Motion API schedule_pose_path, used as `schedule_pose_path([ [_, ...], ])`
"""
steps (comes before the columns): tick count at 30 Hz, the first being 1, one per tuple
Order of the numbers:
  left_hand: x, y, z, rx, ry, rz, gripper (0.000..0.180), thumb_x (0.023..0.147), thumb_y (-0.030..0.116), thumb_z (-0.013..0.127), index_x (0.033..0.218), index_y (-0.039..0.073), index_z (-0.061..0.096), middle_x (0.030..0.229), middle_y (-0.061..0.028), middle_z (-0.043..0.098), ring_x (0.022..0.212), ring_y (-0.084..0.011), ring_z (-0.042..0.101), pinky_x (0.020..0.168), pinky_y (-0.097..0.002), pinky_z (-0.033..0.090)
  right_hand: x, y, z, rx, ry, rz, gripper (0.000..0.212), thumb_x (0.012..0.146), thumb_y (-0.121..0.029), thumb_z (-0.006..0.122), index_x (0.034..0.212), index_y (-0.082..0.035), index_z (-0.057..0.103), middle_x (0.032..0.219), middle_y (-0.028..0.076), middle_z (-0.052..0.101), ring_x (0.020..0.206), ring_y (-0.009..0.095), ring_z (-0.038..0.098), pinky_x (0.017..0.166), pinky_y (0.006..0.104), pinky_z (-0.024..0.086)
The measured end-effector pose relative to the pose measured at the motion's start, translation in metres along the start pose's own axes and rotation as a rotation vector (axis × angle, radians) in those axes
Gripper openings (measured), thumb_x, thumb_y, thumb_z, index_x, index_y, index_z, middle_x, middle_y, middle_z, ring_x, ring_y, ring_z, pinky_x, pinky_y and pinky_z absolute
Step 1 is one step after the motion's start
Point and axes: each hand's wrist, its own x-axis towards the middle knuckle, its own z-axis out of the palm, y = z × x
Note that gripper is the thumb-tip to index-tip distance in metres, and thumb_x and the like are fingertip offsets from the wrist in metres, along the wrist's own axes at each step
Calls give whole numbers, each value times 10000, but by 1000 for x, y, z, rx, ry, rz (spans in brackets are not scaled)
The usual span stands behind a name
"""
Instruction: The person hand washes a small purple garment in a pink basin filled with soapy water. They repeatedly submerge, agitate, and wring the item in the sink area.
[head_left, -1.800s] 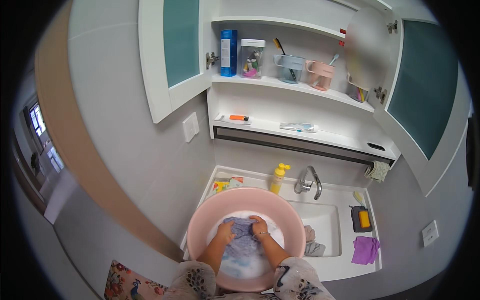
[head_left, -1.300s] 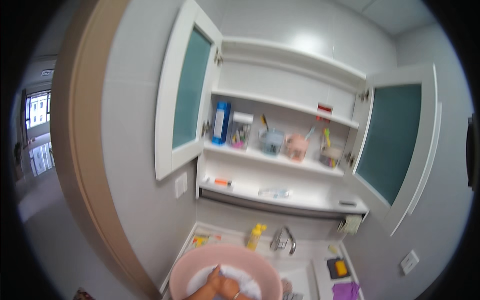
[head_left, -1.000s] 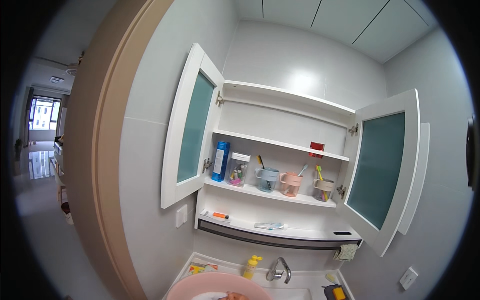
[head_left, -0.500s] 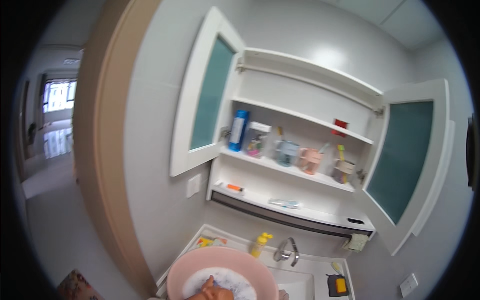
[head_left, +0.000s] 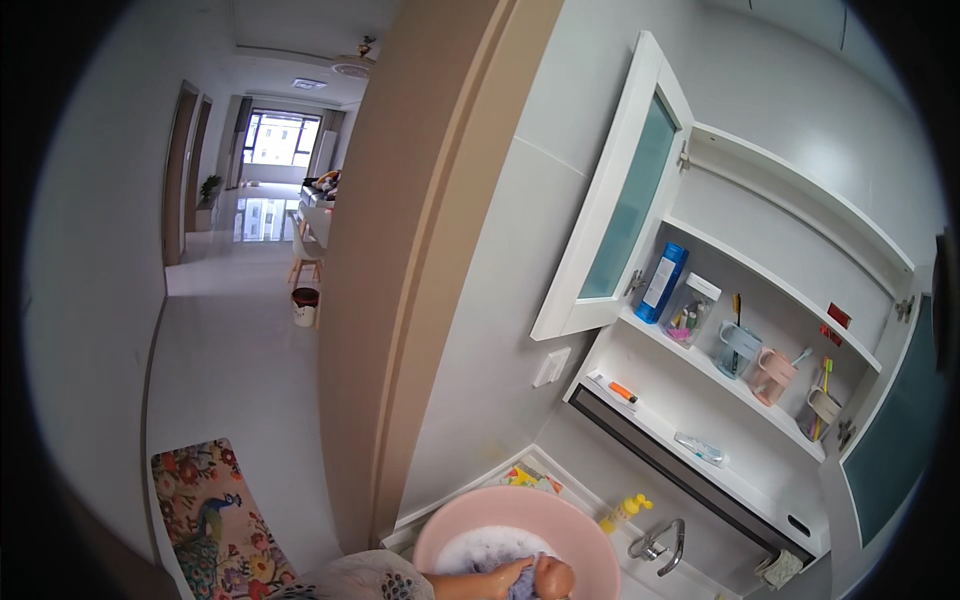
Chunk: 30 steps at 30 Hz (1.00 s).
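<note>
Apparently, the left hand (head_left: 508,577) and curled right hand (head_left: 554,577) both clutch the bluish cloth (head_left: 521,591) bunched between them, bottom centre, inside the pink basin (head_left: 575,518); its long axis is unclear.

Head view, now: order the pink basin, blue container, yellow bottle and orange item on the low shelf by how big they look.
Largest to smallest:
1. Pink basin, though the lower edge cuts it off
2. Blue container
3. Yellow bottle
4. Orange item
</note>
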Motion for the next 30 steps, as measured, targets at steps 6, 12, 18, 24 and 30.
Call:
schedule_pose_path([
  [6,23,-1,-22,-60,45,30,457,859,475,426,1000,54,534,1018,-115,564,937,-229,538,832,-387,427,-30,-69,-28,331,132,-460,295,810,-267,504,635,-59,620,582,158,573,495,310,554,491,396,444],
  [12,25,-3,-26,-81,46,30,430,865,450,454,971,39,525,968,-123,577,905,-218,549,802,-384,446,11,-29,-5,11,115,-20,431,848,-314,456,522,-57,572,528,173,536,438,334,511,431,407,400],
  [18,23,6,-48,-262,-228,-116,467,873,469,397,957,29,530,935,-150,589,840,-239,579,763,-392,469,-18,-68,-19,92,122,-243,372,815,-272,518,504,-69,545,511,150,526,451,318,513,459,387,414],
  [24,-15,17,0,-12,-22,-3,514,847,453,463,1135,29,491,1146,-97,538,1041,-202,524,861,-387,426,24,34,-3,273,42,169,286,769,-299,609,707,-20,586,614,144,589,541,272,567,546,358,453],
  [30,40,17,-31,526,-188,155,694,811,611,381,1240,66,409,1280,-112,415,1153,-229,407,951,-372,310,-16,44,-49,289,-259,-64,718,653,-281,743,1189,55,403,959,176,578,855,262,579,725,335,470],
])
